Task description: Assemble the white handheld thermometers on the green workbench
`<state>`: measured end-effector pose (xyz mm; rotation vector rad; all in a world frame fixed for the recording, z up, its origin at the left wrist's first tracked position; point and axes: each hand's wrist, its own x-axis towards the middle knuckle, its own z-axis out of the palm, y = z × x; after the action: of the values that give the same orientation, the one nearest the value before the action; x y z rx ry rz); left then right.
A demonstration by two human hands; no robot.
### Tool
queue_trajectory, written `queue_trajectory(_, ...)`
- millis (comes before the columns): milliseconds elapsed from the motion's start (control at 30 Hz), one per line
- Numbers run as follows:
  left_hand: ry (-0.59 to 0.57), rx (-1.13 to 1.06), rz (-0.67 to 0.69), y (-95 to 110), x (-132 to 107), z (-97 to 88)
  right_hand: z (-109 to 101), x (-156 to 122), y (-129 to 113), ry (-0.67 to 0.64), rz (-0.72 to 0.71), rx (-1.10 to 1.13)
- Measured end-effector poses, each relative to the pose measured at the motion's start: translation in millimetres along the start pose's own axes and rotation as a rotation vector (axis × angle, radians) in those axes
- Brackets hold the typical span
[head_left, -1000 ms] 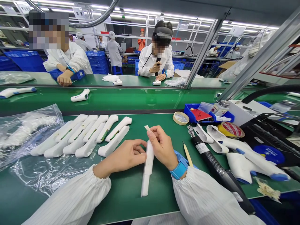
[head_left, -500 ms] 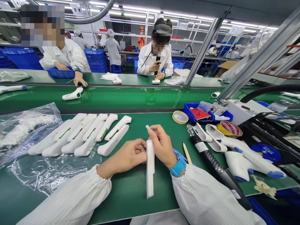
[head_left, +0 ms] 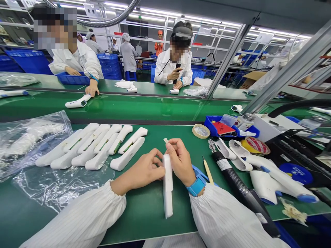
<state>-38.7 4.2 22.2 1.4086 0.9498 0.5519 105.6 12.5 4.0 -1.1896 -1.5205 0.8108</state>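
A long white plastic thermometer housing [head_left: 168, 193] stands edge-on between my hands, its lower end pointing toward me. My left hand [head_left: 143, 167] has bent fingers at the housing's left side, thumb and fingertips closed against it. On the other side, my right hand [head_left: 179, 160] pinches a small white piece [head_left: 166, 140] between thumb and fingers, with its palm side close against the housing's upper part. Whether that piece is joined to the housing is hidden by the fingers. To the left lie several white housing halves [head_left: 128, 154], some showing green circuit boards.
At right are a blue parts tray [head_left: 210, 129], a round tub [head_left: 201, 131], a pen-like tool [head_left: 208, 170], a black electric screwdriver [head_left: 234, 184] and white thermometers [head_left: 281, 177]. Plastic bags [head_left: 33, 141] lie left. Across the green conveyor [head_left: 144, 108], two co-workers sit; one reaches toward a thermometer [head_left: 77, 102].
The view has shifted slightly, while my hands keep nearly the same hold. On the conveyor, the thermometer has moved a little left, and the co-worker's hand now lies at its right end.
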Motion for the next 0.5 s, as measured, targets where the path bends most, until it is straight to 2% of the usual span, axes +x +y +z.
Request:
queue_trajectory(167,0.049,0.078,0.052,2.0,-1.3,5.3,-2.0,-1.9,-3.0,0.020,-0.034,-0.046)
queue_trajectory(400,0.031,-0.074,0.041,1.7,-2.3,10.0,-3.2,0.4,-0.4,0.036,-0.002,-0.038)
queue_trajectory(500,0.050,-0.072,0.019,2.9,-2.2,9.9,-2.6,0.6,-0.5,0.032,-0.003,-0.051)
